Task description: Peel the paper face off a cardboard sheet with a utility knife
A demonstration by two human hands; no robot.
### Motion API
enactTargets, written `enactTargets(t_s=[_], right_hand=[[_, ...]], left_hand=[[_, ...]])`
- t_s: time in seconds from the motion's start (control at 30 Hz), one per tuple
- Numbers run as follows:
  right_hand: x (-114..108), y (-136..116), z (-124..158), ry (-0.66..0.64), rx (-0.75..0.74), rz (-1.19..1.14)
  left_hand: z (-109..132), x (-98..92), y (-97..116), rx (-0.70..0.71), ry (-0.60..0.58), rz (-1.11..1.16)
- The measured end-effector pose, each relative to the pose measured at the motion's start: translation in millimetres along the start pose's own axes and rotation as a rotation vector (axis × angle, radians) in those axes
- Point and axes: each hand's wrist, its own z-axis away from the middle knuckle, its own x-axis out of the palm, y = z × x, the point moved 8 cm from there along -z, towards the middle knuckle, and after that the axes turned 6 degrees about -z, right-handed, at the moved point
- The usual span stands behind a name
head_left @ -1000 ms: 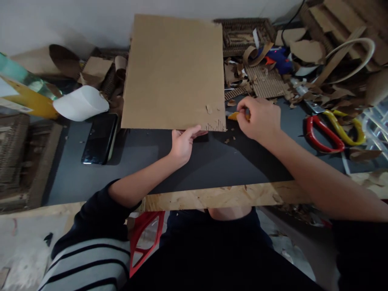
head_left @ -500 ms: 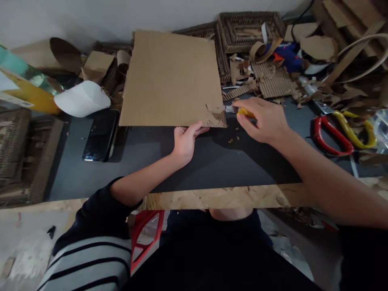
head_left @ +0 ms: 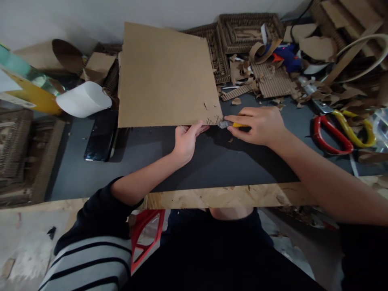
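A large square cardboard sheet (head_left: 165, 76) is tilted over the back of the dark worktop. My left hand (head_left: 186, 145) grips its near edge, thumb on top and fingers underneath. At the sheet's near right corner the top paper is torn, and the corrugation shows. My right hand (head_left: 259, 126) is closed around a yellow utility knife (head_left: 239, 125), most of whose handle is hidden in the fingers. Its grey front end is at that torn corner; whether the blade is in the cardboard I cannot tell. Small paper scraps lie on the worktop below.
A black phone (head_left: 101, 135) and a white roll (head_left: 84, 99) lie left. Red-handled scissors (head_left: 332, 135) and a yellow handle (head_left: 357, 128) lie right. Behind are woven cardboard trays (head_left: 251, 18), a blue glue gun (head_left: 287, 56) and cardboard scraps (head_left: 271, 79). A wooden edge (head_left: 218, 198) runs along the front.
My right hand has brought the knife left and slightly down, onto the sheet's corner. The sheet has shifted a little left and its far edge is higher. My left hand keeps its grip.
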Motion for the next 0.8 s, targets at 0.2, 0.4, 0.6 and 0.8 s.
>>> enactTargets(t_s=[0.2,0.4,0.6,0.8], right_hand=[[4.3,0.5,-0.2,-0.038,0.034,-0.053],[8.7,-1.8,-0.5,-0.028,0.123,-0.041],[6.1,-6.4,-0.1,0.033,0.163,-0.037],[5.0,-8.5,-0.9,0.018,0.193,-0.028]], left_hand=[[-1.3,-1.3,-2.5,-0.003,-0.020,-0.035],[-1.9,-3.1,-3.7,-0.028,0.017,-0.038],[-0.7,1.5,0.0,-0.072,0.023,-0.015],[1.1,2.6,0.0,-0.094,0.043,-0.010]])
